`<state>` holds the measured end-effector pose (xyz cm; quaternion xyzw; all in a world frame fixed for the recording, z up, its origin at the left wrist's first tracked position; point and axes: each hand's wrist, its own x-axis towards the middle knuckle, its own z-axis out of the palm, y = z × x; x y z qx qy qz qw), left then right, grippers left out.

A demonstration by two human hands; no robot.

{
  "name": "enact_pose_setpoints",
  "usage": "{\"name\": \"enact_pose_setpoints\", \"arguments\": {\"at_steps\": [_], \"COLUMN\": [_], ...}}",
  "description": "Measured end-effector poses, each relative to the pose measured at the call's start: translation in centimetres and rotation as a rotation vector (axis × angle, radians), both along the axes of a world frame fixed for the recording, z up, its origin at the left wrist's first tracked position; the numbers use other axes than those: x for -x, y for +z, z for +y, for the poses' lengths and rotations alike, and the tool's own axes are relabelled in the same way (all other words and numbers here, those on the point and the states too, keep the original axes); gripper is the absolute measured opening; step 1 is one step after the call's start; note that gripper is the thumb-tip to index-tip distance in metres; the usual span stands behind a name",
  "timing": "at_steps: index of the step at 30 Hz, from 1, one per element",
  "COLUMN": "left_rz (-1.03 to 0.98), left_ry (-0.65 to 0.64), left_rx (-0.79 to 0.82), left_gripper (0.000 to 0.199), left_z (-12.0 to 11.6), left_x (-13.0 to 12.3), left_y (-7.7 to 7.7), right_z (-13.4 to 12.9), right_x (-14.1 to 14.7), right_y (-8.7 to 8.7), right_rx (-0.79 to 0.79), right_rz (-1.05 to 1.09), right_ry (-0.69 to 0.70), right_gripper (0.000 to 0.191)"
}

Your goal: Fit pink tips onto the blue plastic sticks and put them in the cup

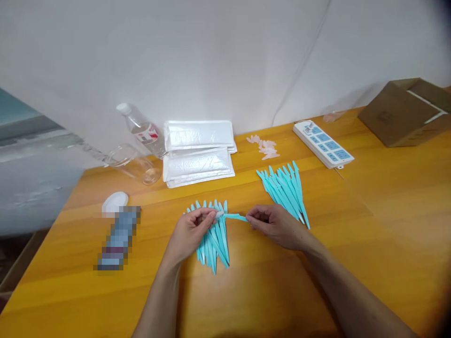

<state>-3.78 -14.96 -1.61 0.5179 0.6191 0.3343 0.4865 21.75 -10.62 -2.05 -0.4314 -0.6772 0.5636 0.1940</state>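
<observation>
My left hand [192,231] pinches a small translucent cap [219,214] that meets the left end of a turquoise stick [235,217]. The stick's right end is between the fingertips of my right hand [276,225]. Beneath and beside my left hand lies a fanned pile of turquoise sticks with pale tips [213,246]. A second pile of turquoise sticks [285,190] lies beyond my right hand. Loose translucent caps [268,148] are scattered farther back, near the wall.
Silvery padded packets [199,164] lie at the back, beside a plastic bottle [146,134] and a clear jar [136,166]. A white lid [115,202] and a blurred-out flat object [118,239] are at left. A power strip [323,144] and cardboard box [401,115] stand at right.
</observation>
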Motion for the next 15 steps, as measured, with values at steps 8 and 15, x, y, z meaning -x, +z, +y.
{"name": "enact_pose_setpoints", "arguments": {"at_steps": [8, 15], "left_rz": [-0.061, -0.187], "left_ry": [-0.069, 0.176], "left_rx": [-0.021, -0.115], "left_gripper": [0.031, 0.043], "left_z": [-0.8, -0.5], "left_x": [-1.4, -2.1], "left_y": [0.0, -0.1], "right_z": [-0.8, -2.2], "right_x": [0.7, 3.5], "right_y": [-0.1, -0.3], "right_rx": [0.047, 0.049], "right_rz": [0.000, 0.048], "right_ry": [0.034, -0.022], "right_gripper": [0.028, 0.033]}}
